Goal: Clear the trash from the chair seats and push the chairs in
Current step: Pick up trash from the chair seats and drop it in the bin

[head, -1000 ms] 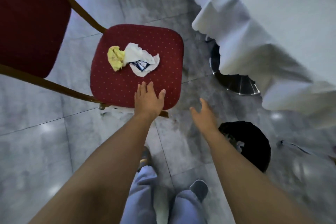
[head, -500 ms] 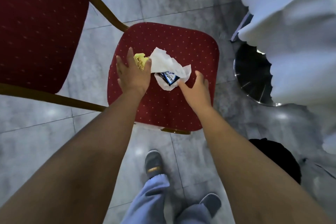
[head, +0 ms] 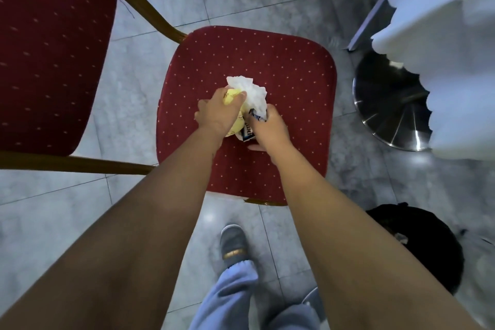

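A red dotted chair seat fills the middle of the view, its backrest at the left. On the seat lies a bunch of trash: crumpled yellow paper, a white tissue and a blue-and-white wrapper. My left hand is closed over the yellow paper. My right hand grips the white tissue and the wrapper. Both hands press the pieces together at the seat's centre.
A table with a white cloth hangs at the right, with its shiny round metal base on the tiled floor. A black bin bag stands at the lower right. My legs and a grey shoe are below.
Both hands have moved forward onto the seat and closed on the trash, gathering the yellow paper and the tissue into one bunch. The view has moved closer to the chair.
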The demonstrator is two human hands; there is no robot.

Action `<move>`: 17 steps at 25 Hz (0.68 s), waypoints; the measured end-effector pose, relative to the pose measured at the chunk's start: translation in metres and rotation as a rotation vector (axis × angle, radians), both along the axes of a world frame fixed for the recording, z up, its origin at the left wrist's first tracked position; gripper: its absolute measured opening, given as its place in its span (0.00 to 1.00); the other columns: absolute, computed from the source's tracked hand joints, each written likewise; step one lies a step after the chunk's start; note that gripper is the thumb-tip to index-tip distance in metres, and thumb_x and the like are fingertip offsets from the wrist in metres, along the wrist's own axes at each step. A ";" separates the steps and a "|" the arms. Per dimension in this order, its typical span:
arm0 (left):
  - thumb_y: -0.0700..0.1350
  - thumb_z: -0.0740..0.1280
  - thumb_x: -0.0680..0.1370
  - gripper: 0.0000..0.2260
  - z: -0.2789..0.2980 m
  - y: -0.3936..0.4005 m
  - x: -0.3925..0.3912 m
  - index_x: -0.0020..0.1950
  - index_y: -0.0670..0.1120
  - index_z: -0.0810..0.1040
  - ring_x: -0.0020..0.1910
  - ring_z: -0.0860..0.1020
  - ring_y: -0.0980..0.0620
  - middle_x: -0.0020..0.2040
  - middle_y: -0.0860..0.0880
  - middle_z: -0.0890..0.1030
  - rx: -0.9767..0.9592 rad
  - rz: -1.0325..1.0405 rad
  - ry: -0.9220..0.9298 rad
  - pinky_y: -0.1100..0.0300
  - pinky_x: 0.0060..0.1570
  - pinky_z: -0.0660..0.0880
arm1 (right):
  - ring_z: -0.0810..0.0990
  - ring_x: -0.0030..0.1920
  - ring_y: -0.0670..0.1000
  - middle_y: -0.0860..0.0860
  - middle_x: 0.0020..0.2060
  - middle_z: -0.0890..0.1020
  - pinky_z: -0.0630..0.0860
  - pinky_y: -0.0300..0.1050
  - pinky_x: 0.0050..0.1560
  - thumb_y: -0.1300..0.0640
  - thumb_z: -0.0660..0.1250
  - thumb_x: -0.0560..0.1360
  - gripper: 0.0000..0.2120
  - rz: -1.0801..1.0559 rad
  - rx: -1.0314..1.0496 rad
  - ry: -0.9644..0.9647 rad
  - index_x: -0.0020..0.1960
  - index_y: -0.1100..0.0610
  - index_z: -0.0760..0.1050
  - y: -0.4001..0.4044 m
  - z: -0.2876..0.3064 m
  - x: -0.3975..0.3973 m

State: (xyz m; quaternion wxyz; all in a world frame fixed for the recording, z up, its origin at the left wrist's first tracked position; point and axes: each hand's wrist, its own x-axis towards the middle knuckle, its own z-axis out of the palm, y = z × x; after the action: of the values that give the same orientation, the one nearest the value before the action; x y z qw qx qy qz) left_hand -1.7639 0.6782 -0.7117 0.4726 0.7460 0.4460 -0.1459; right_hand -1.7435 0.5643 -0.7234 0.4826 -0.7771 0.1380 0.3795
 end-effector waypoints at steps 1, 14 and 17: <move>0.65 0.62 0.74 0.23 0.001 -0.004 -0.003 0.67 0.60 0.73 0.68 0.67 0.41 0.68 0.44 0.68 -0.021 0.015 -0.011 0.51 0.69 0.65 | 0.82 0.52 0.55 0.52 0.58 0.80 0.85 0.56 0.42 0.51 0.66 0.77 0.19 -0.019 0.035 0.029 0.67 0.49 0.72 0.002 -0.001 -0.004; 0.63 0.64 0.63 0.27 0.031 -0.146 -0.034 0.62 0.62 0.75 0.58 0.77 0.46 0.60 0.47 0.77 -0.154 -0.166 -0.105 0.47 0.59 0.77 | 0.82 0.53 0.52 0.50 0.54 0.82 0.85 0.54 0.47 0.53 0.60 0.81 0.12 -0.317 0.171 0.026 0.64 0.47 0.74 -0.134 0.034 -0.056; 0.55 0.64 0.76 0.23 0.046 -0.215 -0.046 0.71 0.58 0.71 0.64 0.75 0.49 0.67 0.49 0.76 -0.205 -0.288 -0.164 0.49 0.65 0.72 | 0.84 0.51 0.55 0.51 0.51 0.84 0.85 0.56 0.46 0.54 0.60 0.80 0.11 -0.373 0.152 -0.001 0.61 0.45 0.75 -0.202 0.038 -0.078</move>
State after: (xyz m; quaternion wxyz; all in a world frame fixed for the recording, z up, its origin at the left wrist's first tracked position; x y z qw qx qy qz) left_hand -1.8103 0.4629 -0.6658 0.5550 0.7594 0.2776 -0.1953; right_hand -1.8214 0.3618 -0.6858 0.6020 -0.6995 0.2502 0.2927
